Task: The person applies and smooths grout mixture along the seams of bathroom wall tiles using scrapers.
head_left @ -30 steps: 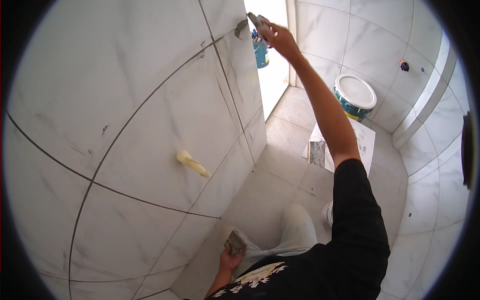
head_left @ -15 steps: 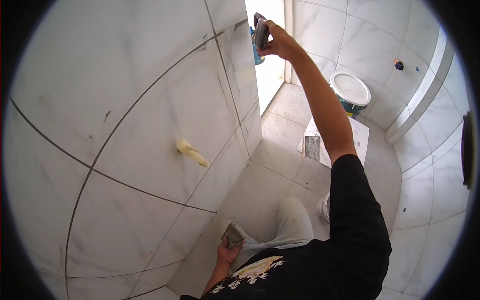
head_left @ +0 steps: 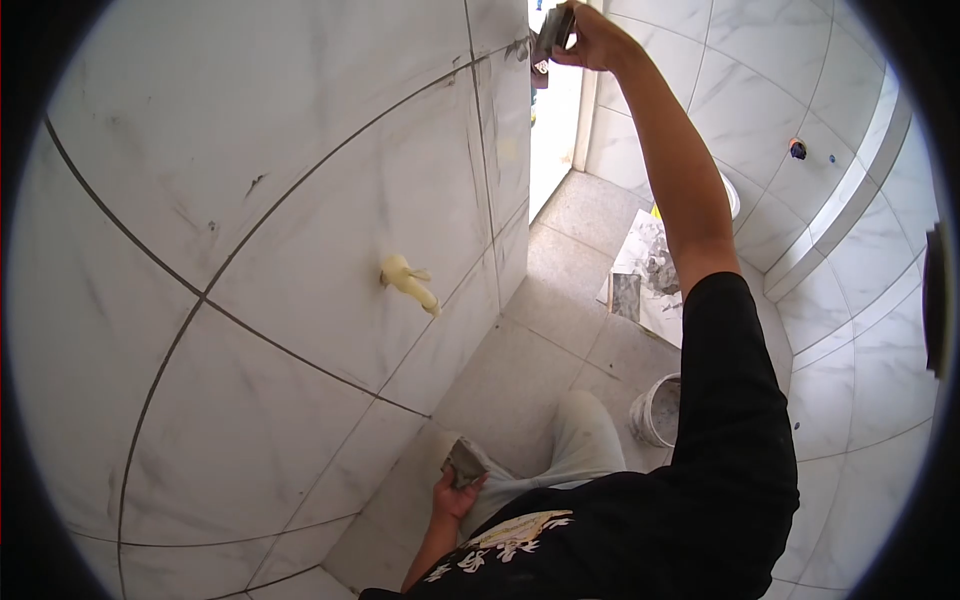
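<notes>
My right hand (head_left: 595, 42) is raised to the far edge of the tiled wall (head_left: 330, 230). Its fingers close around a dark grey, block-shaped hand tool (head_left: 553, 32), held at or very near that edge; contact cannot be made out. Low down, close to my lap, my left hand (head_left: 456, 498) grips a flat grey scraper (head_left: 466, 463) with pale paste about its edge. Dark lines run along the wall's tile joints, with grey smudges near the corner. A pale yellow tap (head_left: 408, 284) sticks out from the wall.
A white board (head_left: 628, 248) on the floor carries grey paste and a flat grey rectangular piece (head_left: 625, 297). Near my knee stands a small paste-stained bucket (head_left: 654, 412), partly behind my arm. A lidded tub (head_left: 733, 195) is mostly hidden. Beyond the wall's edge is a bright doorway (head_left: 552, 140).
My right hand has moved up and slightly right with the dark tool, towards the wall's edge. The view has shifted a little, and my arm now covers most of the tub. My left hand stays put.
</notes>
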